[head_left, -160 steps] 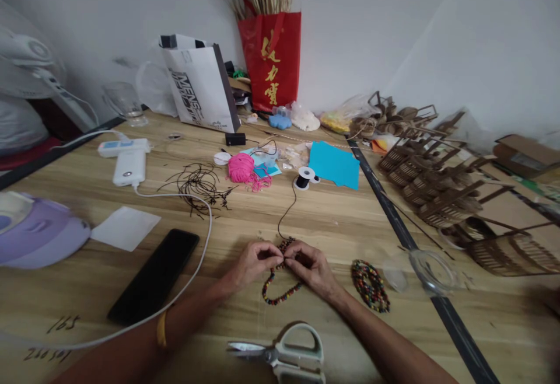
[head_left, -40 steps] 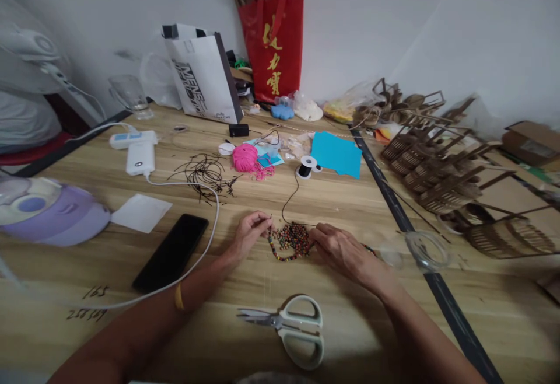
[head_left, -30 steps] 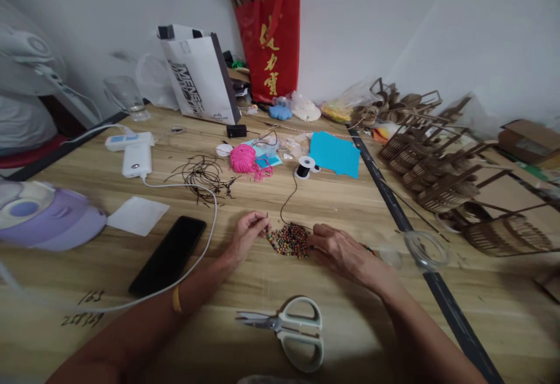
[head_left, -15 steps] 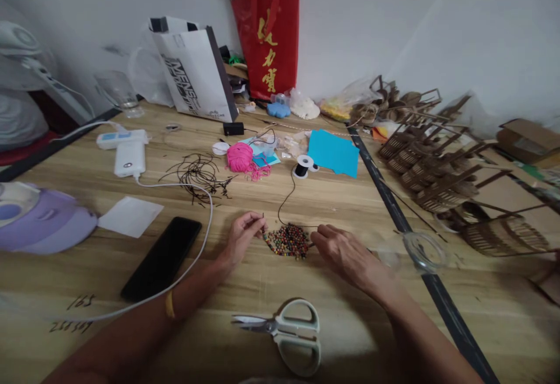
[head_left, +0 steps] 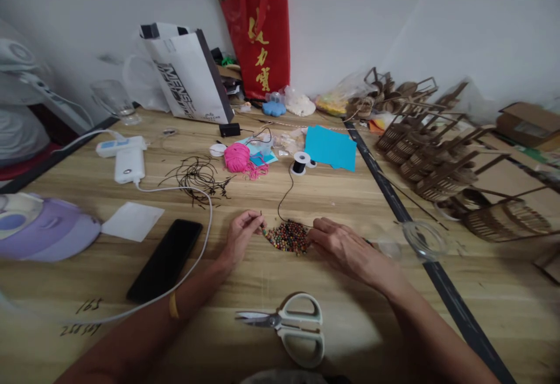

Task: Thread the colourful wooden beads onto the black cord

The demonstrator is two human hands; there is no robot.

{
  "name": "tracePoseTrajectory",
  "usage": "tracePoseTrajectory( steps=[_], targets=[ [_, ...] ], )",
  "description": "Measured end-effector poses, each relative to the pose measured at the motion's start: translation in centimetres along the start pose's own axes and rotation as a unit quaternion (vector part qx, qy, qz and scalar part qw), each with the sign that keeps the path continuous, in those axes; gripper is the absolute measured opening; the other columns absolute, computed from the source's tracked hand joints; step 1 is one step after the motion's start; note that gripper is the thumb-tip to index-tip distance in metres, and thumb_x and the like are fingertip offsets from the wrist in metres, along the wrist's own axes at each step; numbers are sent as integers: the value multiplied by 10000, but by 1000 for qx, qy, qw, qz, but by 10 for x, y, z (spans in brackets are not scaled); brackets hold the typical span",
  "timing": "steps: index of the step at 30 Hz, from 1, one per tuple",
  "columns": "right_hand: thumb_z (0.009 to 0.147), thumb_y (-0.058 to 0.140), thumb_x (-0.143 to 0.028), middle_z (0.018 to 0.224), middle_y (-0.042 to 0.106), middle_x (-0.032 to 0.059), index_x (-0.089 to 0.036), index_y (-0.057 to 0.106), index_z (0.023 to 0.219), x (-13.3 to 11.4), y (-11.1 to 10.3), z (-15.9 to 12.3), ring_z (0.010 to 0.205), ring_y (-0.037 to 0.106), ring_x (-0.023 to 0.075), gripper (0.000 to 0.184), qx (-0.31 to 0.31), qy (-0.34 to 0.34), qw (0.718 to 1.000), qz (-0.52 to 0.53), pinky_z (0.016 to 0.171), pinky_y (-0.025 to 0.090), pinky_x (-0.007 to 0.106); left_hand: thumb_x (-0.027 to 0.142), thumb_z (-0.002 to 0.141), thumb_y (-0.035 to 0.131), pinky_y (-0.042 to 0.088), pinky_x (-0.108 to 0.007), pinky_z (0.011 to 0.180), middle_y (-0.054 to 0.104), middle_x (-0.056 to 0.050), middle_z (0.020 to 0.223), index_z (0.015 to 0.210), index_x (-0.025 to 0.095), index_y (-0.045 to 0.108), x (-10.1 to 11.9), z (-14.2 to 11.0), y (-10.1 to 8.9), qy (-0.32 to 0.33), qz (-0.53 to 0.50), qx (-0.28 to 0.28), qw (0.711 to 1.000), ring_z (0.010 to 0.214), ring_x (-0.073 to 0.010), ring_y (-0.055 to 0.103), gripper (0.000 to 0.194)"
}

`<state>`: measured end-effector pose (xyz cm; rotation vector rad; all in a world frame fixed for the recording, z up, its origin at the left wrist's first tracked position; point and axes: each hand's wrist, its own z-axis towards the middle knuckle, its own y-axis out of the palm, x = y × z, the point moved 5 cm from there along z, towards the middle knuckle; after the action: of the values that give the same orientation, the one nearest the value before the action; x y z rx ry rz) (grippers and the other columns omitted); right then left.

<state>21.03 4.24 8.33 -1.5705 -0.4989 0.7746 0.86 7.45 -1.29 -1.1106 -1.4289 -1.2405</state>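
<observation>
Scissors point(head_left: 275, 320) lie nearest us, toward the near edge of the table point(head_left: 245, 279), that edge itself out of frame. Beyond them, the left hand point(head_left: 240, 235) reaches in, thumb and forefinger pinched on the bead strand point(head_left: 268, 240); the right hand point(head_left: 341, 247) arches palm down, its fingertips hidden, so its grip I can't tell. And the hands, together earlier, are now apart, loose beads point(head_left: 289, 236) between them! A second strand point(head_left: 368, 243) is mostly covered by the right hand. Farther, toward the far edge, stands the spool point(head_left: 300, 165).
</observation>
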Motion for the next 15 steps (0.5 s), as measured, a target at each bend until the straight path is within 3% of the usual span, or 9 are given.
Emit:
tracePoseTrajectory(
  steps=[10,12,15],
  targets=[
    [929,469,-154,794,516,28,-148,606,841,-5,-19,-3,660,495,116,163,59,-58,987,136,604,366,222,267,702,694,465,-243,725,682,-24,738,721,138,641,10,0,-1,48,6,24,999,739,-142,611,141],
    [920,487,-160,790,533,28,-151,626,852,-4,-17,-1,665,511,115,155,64,-65,982,167,615,383,217,274,738,673,464,-243,730,674,-16,709,711,142,629,15,-3,3,61,11,-10,998,713,-133,608,141],
    [891,520,-138,806,574,35,-151,643,857,-5,-10,3,698,547,122,128,59,-78,971,219,640,410,216,288,769,655,463,-231,666,643,-1,634,683,144,613,23,-13,18,51,31,-114,992,631,-119,588,172]
  ],
)
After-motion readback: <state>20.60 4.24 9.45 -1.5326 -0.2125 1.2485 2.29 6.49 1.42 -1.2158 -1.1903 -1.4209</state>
